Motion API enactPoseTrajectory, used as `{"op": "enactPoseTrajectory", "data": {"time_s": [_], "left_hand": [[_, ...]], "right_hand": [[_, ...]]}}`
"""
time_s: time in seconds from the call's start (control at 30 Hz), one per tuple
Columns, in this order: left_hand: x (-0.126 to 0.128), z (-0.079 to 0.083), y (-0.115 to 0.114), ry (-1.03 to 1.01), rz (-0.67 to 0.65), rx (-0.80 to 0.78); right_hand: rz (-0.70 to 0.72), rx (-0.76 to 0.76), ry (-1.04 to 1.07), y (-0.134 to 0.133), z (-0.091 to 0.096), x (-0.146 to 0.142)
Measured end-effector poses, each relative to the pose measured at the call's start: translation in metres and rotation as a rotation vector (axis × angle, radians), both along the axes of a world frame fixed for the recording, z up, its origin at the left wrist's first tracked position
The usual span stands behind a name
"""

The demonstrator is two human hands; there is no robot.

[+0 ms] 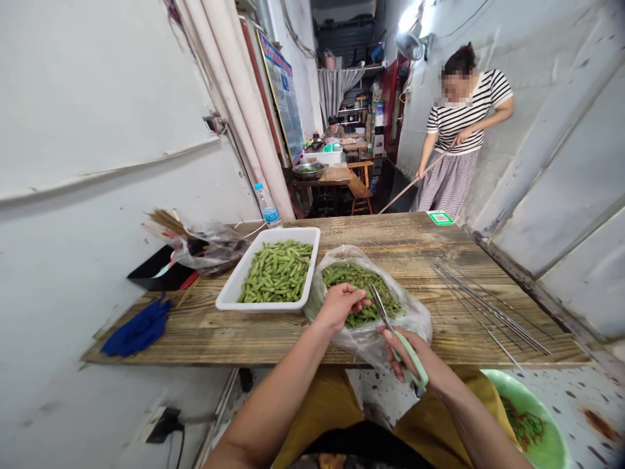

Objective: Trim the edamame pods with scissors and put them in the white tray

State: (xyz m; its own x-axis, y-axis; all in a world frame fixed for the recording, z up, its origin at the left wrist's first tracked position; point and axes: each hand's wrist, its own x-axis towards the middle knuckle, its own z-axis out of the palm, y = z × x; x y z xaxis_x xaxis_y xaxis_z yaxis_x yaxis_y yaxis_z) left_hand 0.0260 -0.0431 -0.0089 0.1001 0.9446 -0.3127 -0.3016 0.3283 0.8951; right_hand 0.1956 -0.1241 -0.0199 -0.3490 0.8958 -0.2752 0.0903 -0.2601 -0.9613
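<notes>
A clear plastic bag [415,316] full of green bean pods sits at the near edge of the wooden table [439,247]. My left hand [339,305] reaches into the bag, fingers curled over the pods. My right hand [415,361] grips pale green scissors [390,326], blades pointing up over the bag. Left of the bag stands a white tray [234,286] heaped with bean pods.
Metal skewers [483,306] lie on the table's right side. A blue cloth [139,329], a bag of wooden sticks [195,244] and a water bottle [267,207] are at the left. A green basin [532,423] sits by my right knee. A person [456,130] in a striped top sweeps beyond.
</notes>
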Motion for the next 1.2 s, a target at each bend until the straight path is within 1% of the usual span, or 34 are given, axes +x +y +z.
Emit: {"op": "enactPoseTrajectory", "data": {"time_s": [0.17,0.3,0.47,0.53,0.57,0.6,0.63,0.7,0.73,0.77,0.83,0.87,0.9,0.93,1.0,1.03,1.07,1.13,1.17,1.2], "left_hand": [[0.006,0.002,-0.006,0.004,0.036,0.028],[0.007,0.003,-0.009,0.009,0.057,0.018],[0.011,-0.007,-0.012,0.009,0.081,-0.034],[0.006,-0.008,-0.012,0.085,0.094,0.009],[-0.001,-0.006,-0.011,0.16,0.123,0.067],[-0.011,-0.002,-0.009,0.271,0.18,0.148],[-0.024,0.004,-0.006,0.411,0.267,0.242],[-0.057,0.019,0.002,0.768,0.497,0.434],[-0.075,0.027,0.007,0.947,0.604,0.49],[-0.09,0.034,0.012,1.116,0.639,0.53],[-0.108,0.043,0.022,1.391,0.589,0.58],[-0.109,0.044,0.026,1.472,0.534,0.614],[-0.104,0.044,0.028,1.511,0.439,0.664],[-0.095,0.042,0.029,1.509,0.319,0.725],[-0.07,0.035,0.025,1.423,0.029,0.842],[-0.057,0.031,0.02,1.382,-0.046,0.861],[-0.046,0.028,0.013,1.364,-0.045,0.85],[-0.033,0.022,-0.008,1.381,0.068,0.736],[-0.032,0.018,-0.019,1.406,0.11,0.659],[-0.033,0.014,-0.031,1.439,0.121,0.594]], "right_hand": [[0.007,0.02,0.004,0.002,-0.002,-0.001],[-0.003,0.034,-0.025,0.002,-0.003,-0.004],[-0.055,-0.092,-0.026,0.003,-0.006,-0.012],[-0.052,-0.127,-0.013,0.004,-0.008,-0.012],[-0.052,-0.14,-0.005,0.005,-0.008,-0.011],[-0.052,-0.151,0.004,0.005,-0.009,-0.009],[-0.057,-0.157,0.013,0.006,-0.011,-0.006],[-0.074,-0.153,0.035,0.007,-0.014,0.0],[-0.08,-0.144,0.047,0.007,-0.016,0.004],[-0.082,-0.136,0.059,0.007,-0.017,0.006],[-0.091,-0.136,0.077,0.006,-0.02,0.01],[-0.097,-0.143,0.084,0.006,-0.02,0.01],[-0.105,-0.147,0.089,0.006,-0.021,0.01],[-0.113,-0.15,0.091,0.005,-0.021,0.009],[-0.134,-0.149,0.091,0.005,-0.02,0.009],[-0.146,-0.141,0.09,0.005,-0.02,0.01],[-0.161,-0.132,0.087,0.005,-0.02,0.012],[-0.202,-0.129,0.067,0.004,-0.019,0.019],[-0.223,-0.135,0.054,0.003,-0.018,0.024],[-0.242,-0.144,0.04,0.001,-0.018,0.029]]}}
